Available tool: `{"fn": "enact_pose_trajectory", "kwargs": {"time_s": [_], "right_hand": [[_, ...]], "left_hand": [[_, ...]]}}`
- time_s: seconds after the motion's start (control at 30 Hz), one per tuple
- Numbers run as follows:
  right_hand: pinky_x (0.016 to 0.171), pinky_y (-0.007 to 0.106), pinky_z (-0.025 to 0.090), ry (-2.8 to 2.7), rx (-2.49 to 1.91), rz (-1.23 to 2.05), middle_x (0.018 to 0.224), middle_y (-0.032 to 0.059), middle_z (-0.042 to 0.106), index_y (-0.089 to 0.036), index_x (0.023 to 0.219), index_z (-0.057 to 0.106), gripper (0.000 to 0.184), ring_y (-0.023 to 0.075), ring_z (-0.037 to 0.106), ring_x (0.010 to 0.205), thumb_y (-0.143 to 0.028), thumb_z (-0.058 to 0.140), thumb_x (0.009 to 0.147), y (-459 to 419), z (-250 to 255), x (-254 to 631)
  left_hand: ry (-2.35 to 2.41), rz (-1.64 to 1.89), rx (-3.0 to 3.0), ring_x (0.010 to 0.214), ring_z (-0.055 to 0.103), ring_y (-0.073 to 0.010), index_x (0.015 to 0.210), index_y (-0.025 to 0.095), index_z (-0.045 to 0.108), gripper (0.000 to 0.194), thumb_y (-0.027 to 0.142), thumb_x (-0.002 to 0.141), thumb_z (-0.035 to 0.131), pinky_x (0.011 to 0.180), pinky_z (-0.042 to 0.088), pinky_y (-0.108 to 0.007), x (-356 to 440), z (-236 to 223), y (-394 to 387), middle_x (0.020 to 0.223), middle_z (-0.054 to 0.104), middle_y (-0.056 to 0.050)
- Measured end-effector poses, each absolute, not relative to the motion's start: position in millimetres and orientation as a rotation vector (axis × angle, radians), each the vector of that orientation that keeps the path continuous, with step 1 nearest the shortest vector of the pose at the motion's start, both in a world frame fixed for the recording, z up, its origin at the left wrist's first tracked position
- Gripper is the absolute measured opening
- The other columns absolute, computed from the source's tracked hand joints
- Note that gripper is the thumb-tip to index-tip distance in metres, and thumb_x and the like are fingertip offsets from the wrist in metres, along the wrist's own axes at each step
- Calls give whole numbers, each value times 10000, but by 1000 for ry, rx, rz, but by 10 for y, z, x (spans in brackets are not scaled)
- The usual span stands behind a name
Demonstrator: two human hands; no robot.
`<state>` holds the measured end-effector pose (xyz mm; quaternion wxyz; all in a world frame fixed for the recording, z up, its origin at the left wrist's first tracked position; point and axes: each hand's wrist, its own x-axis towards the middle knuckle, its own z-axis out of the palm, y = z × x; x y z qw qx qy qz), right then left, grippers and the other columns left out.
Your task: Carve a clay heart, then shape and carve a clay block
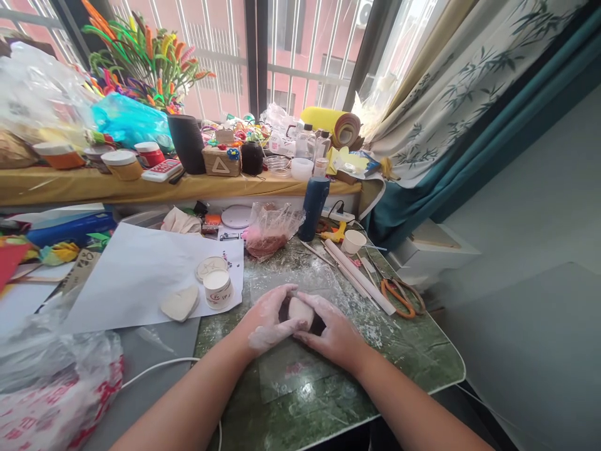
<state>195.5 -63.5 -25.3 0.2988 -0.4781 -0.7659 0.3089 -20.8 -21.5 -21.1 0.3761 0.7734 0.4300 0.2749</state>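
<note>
Between my two hands, just above the green table [399, 357], is a lump of white clay [301, 312]. My left hand [270, 319] curves round its left side, dusted with white powder. On the other side my right hand [331, 329] closes round the lump, thumb and fingers against it. The palms are partly hidden. Left of the hands, a white paper sheet [126, 275] bears a heart-shaped white clay piece [180, 303], a round clay disc [211, 267] and a small white tub [218, 289]. A plastic bag of reddish-brown clay [267, 238] lies beyond the hands.
At the right lie a rolling pin [361, 279], thin sticks, orange-handled scissors [399, 297], a paper cup [354, 241] and a yellow glue gun [334, 232]. A dark blue bottle [314, 208] stands behind. A crumpled plastic bag [61, 382] fills the lower left. Jars and craft supplies crowd the windowsill [188, 191].
</note>
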Motion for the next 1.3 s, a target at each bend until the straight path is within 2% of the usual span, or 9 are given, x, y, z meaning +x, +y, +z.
{"fn": "enact_pose_trajectory", "kwargs": {"time_s": [0.13, 0.33, 0.43, 0.57, 0.83, 1.0, 1.1, 1.2, 1.3], "right_hand": [[1105, 533, 489, -1832, -1328, 825, 1354, 107, 694, -255, 1342, 642, 499, 318, 646, 1254, -350, 750, 864, -591, -53, 1941], [1030, 494, 550, -1301, -1019, 577, 1381, 123, 644, -265, 1415, 527, 620, 298, 672, 1204, -400, 776, 863, -384, 541, 2125], [1062, 525, 524, -1319, -1065, 472, 1427, 138, 600, -272, 1462, 462, 645, 318, 623, 1281, -416, 731, 894, -396, 298, 2179], [1106, 624, 466, -1791, -1442, 446, 1345, 151, 657, -238, 1371, 566, 560, 377, 600, 1296, -441, 724, 874, -496, -314, 2229], [1184, 539, 424, -2020, -1361, 385, 1523, 149, 506, -236, 1530, 410, 785, 335, 487, 1421, -395, 748, 841, -557, -398, 1960], [1144, 506, 465, -1931, -1403, 494, 1398, 105, 626, -279, 1472, 522, 640, 309, 590, 1311, -309, 688, 854, -476, -345, 1928], [1114, 522, 473, -1807, -1520, 524, 1314, 108, 673, -259, 1366, 639, 561, 331, 612, 1256, -348, 710, 817, -361, -253, 2051], [1008, 514, 532, -1717, -1567, 616, 1210, 109, 719, -221, 1224, 717, 470, 328, 668, 1111, -427, 728, 801, -235, -50, 2204], [871, 443, 583, -1603, -1523, 650, 1167, 102, 735, -207, 1248, 688, 484, 279, 695, 956, -476, 690, 846, -178, 202, 2325]], "left_hand": [[1157, 796, 1894, 1186, 638, -286, 1397, 196, 540, 487, 441, 976, 530, 1073, 488, -478, -219, -240, -185, 1291, 675, -127], [1180, 806, 1877, 1100, 660, -263, 1394, 198, 538, 453, 406, 994, 494, 1026, 510, -457, -229, -269, -158, 1230, 690, -111], [1182, 795, 1877, 1104, 662, -261, 1388, 200, 544, 444, 400, 996, 494, 1034, 506, -451, -227, -273, -161, 1233, 690, -111], [1194, 798, 1862, 1136, 663, -276, 1358, 194, 572, 437, 414, 983, 529, 1046, 507, -455, -216, -294, -150, 1236, 701, -120], [1108, 779, 1959, 1130, 665, -256, 1324, 276, 625, 434, 359, 903, 683, 1061, 503, -426, -205, -246, -160, 1250, 711, -59], [1126, 776, 1955, 1089, 673, -247, 1329, 250, 617, 413, 400, 944, 615, 1043, 512, -435, -200, -219, -190, 1243, 711, -71], [1164, 771, 1925, 1073, 676, -254, 1324, 212, 605, 420, 424, 965, 559, 1017, 528, -448, -199, -232, -188, 1231, 712, -98], [1157, 764, 1945, 1070, 679, -255, 1309, 205, 607, 401, 412, 975, 529, 1014, 529, -448, -200, -230, -173, 1240, 700, -107], [1158, 772, 1961, 1059, 684, -253, 1274, 210, 621, 367, 401, 983, 507, 1013, 528, -441, -202, -224, -153, 1219, 693, -104]]}}
